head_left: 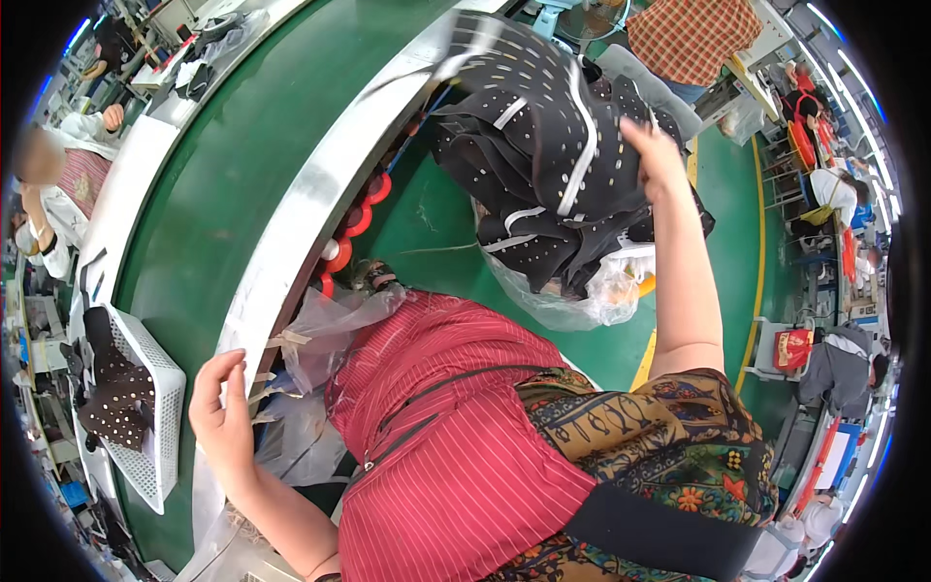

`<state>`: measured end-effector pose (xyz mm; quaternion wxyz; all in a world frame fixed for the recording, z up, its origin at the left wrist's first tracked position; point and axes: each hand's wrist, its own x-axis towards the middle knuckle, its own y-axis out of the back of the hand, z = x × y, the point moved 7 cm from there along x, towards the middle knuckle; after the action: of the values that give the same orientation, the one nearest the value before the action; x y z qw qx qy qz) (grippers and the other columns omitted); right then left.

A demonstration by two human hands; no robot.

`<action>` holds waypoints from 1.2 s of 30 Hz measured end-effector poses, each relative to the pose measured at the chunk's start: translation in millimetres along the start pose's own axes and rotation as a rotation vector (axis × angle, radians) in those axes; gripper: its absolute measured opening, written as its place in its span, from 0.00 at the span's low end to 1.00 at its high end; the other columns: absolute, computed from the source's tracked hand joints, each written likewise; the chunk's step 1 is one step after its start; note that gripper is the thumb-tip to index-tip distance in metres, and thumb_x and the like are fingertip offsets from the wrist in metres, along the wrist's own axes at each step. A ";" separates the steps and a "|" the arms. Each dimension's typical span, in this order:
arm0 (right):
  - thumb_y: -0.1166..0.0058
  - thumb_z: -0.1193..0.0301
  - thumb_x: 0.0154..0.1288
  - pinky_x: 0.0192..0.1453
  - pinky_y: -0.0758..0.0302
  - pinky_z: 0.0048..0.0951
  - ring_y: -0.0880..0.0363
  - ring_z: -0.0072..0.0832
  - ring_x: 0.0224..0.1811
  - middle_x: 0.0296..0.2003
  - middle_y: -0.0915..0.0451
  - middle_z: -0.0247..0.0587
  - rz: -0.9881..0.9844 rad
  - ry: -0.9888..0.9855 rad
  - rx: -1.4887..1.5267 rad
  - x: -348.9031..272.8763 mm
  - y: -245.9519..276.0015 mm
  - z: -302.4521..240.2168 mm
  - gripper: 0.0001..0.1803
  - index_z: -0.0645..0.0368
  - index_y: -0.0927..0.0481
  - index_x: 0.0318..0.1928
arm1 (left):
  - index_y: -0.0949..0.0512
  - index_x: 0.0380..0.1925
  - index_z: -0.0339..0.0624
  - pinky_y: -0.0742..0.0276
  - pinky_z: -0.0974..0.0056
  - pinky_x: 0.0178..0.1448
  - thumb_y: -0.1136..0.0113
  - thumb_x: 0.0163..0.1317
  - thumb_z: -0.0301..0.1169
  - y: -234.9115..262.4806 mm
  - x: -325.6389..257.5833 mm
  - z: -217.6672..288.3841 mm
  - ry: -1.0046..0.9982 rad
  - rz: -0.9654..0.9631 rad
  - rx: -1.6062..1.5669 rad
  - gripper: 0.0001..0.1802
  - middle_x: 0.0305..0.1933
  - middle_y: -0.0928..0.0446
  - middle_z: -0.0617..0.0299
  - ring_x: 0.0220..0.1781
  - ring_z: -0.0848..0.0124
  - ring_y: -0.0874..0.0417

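A heap of black fabric with white dots and white stripes (543, 126) rises at the top middle, its upper part smeared by motion. My right hand (658, 160) grips the right side of this cloth, its fingers partly lost against the folds. Under the cloth, a clear plastic bag (606, 299) shows at the heap's lower edge. My left hand (223, 412) is held away at the lower left, beside the white table edge. Its fingers are loosely bent and apart, with nothing in them.
A green worktop with a pale edge (291, 223) curves along my left. On it stands a white perforated basket (160, 417) holding dotted black cloth. Red round parts (359, 218) sit under the edge. Co-workers are seated at left, top and right; one wears a checked shirt (693, 39).
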<state>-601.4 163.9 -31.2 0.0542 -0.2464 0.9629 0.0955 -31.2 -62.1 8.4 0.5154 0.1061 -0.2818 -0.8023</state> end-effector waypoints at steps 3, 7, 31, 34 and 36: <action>0.39 0.62 0.56 0.30 0.27 0.24 0.21 0.26 0.28 0.29 0.19 0.40 0.174 -0.161 -0.555 6.7 36.4 69.6 0.18 0.66 0.20 0.38 | 0.23 0.42 0.34 0.28 0.70 0.50 0.48 0.64 0.22 -13.7 8.4 -17.7 0.045 -0.102 0.010 0.09 0.41 0.21 0.61 0.43 0.74 0.22; 0.41 0.56 0.56 0.44 0.25 0.29 0.19 0.34 0.38 0.37 0.18 0.53 0.268 -0.015 -0.672 4.6 34.3 82.2 0.26 0.68 0.20 0.45 | 0.21 0.38 0.33 0.27 0.68 0.48 0.44 0.61 0.23 -25.0 -12.6 -45.2 0.139 -0.086 -0.005 0.07 0.38 0.20 0.57 0.41 0.71 0.21; 0.45 0.73 0.58 0.43 0.30 0.40 0.26 0.47 0.38 0.33 0.25 0.52 -0.652 1.182 -0.829 -127.2 -366.1 -39.3 0.15 0.62 0.24 0.47 | 0.22 0.43 0.40 0.25 0.62 0.47 0.45 0.60 0.30 47.5 -117.9 -107.0 0.343 0.355 -0.090 0.12 0.43 0.21 0.54 0.42 0.59 0.20; 0.43 0.72 0.56 0.44 0.32 0.42 0.28 0.46 0.38 0.32 0.26 0.50 -0.804 1.255 -0.931 -140.8 -429.2 -19.9 0.17 0.60 0.24 0.48 | 0.23 0.46 0.38 0.26 0.68 0.46 0.45 0.60 0.25 78.5 -121.5 -121.3 0.373 0.541 -0.167 0.13 0.43 0.20 0.60 0.41 0.73 0.21; 0.43 0.70 0.56 0.45 0.32 0.41 0.29 0.44 0.39 0.32 0.27 0.47 -0.817 1.355 -0.922 -147.0 -448.5 -13.4 0.18 0.60 0.24 0.48 | 0.24 0.47 0.36 0.27 0.70 0.45 0.45 0.60 0.24 106.1 -112.1 -125.0 0.429 0.648 -0.156 0.14 0.43 0.20 0.62 0.39 0.77 0.23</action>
<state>-256.3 -156.5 -66.4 -0.5967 -0.5685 0.4929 0.2789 157.8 -38.4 -47.9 0.7955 0.1374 -0.1250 -0.5768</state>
